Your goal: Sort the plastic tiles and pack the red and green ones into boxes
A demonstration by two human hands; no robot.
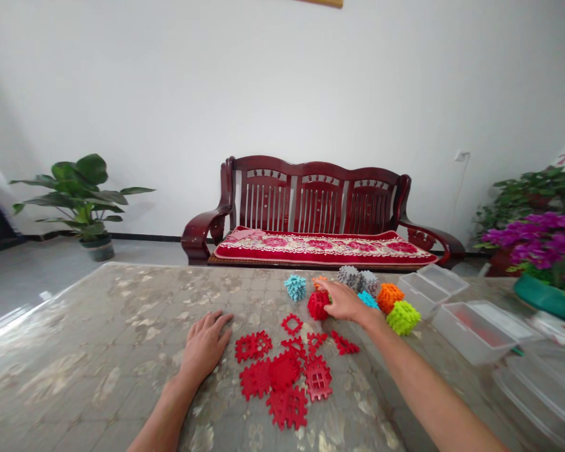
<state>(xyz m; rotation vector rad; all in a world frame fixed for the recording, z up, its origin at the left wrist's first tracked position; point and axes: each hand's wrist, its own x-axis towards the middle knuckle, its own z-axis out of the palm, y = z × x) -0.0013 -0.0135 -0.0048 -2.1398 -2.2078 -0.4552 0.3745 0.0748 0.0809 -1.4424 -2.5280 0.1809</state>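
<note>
Taking the loose red pieces [285,370] as the clock's centre, the left hand [206,342] is resting on the bench [122,351] at ten o'clock, its fingers lying loosely together and holding nothing visible. The pieces are lying flat, several overlapping. At twelve o'clock a light-blue block [295,287] is standing. At one o'clock the right hand [343,301] is arching over a red block [317,306], fingers curving narrowly at its right side; whether they are gripping or only touching it cannot be told. Grey blocks [348,276] are sitting beyond that hand, while blue [368,299], orange [390,297] and lime [403,318] blocks are crowding towards two o'clock.

The red block is probably relying on its toothed edges, so a hard squeeze could be popping a panel loose. With neighbours standing so near, a sideways sweep of the wrist could be toppling the blue block.

A mottled grey-brown pattern is covering the bench. Beyond it, a leafy plant [70,188] is standing at ten o'clock, a dark-red wooden sofa [320,171] is facing from twelve against a white wall [282,94], purple flowers [546,242] are spreading at two, and clear boxes [456,336] are sitting near three.
</note>
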